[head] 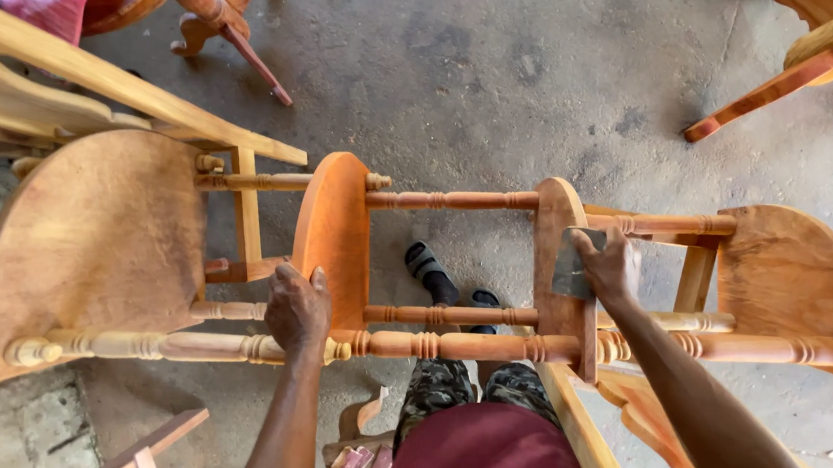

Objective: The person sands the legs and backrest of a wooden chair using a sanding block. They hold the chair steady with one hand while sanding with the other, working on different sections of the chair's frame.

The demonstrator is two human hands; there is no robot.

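A wooden shelf stand lies on its side in front of me, with several rounded shelf boards joined by turned spindles (pixel 448 344). My left hand (pixel 296 309) grips the edge of the orange shelf board (pixel 334 228), just above the near spindle. Over at the third shelf board (pixel 558 273), my right hand (pixel 613 267) presses a flat grey rectangular scraper (pixel 571 266) against its face. The pale end board (pixel 93 241) is at the left and another end board (pixel 789 280) at the right.
Grey concrete floor (pixel 506 74) lies below. A pale wooden frame (pixel 104 85) stands at the left, with a carved furniture leg (pixel 222 10) above it. More orange wooden furniture (pixel 820 57) sits at the top right. My sandalled feet (pixel 434 269) show under the stand.
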